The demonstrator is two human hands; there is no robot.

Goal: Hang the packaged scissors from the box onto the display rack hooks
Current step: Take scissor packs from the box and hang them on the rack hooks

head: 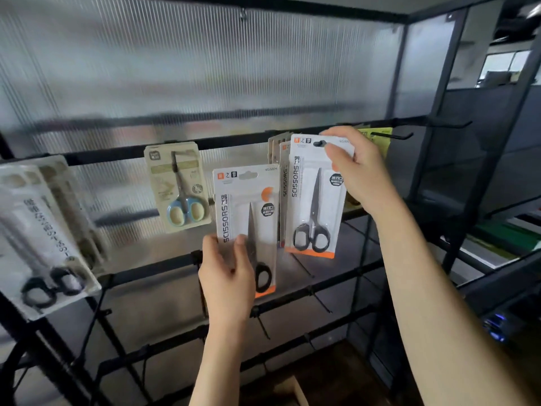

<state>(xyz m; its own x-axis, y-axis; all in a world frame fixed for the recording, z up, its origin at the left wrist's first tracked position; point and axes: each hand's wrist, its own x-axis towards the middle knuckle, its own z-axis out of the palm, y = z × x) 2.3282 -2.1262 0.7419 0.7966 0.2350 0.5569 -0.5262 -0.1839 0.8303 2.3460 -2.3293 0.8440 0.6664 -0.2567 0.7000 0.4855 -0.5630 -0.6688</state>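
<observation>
Scissors packs are partly up already, seen from your head camera: your right hand pinches the top of one white scissors pack right at its hang slot, which sits on or just at the tip of a hook; blur keeps me from telling whether it is fully threaded. Behind it more packs hang on the same hook. Your left hand grips a second pack by its lower part, held in front of the rack and not yet hung. A blue-handled pack hangs to the left. Bare hooks stick out at the right, so mind their tips; the space below stays open.
</observation>
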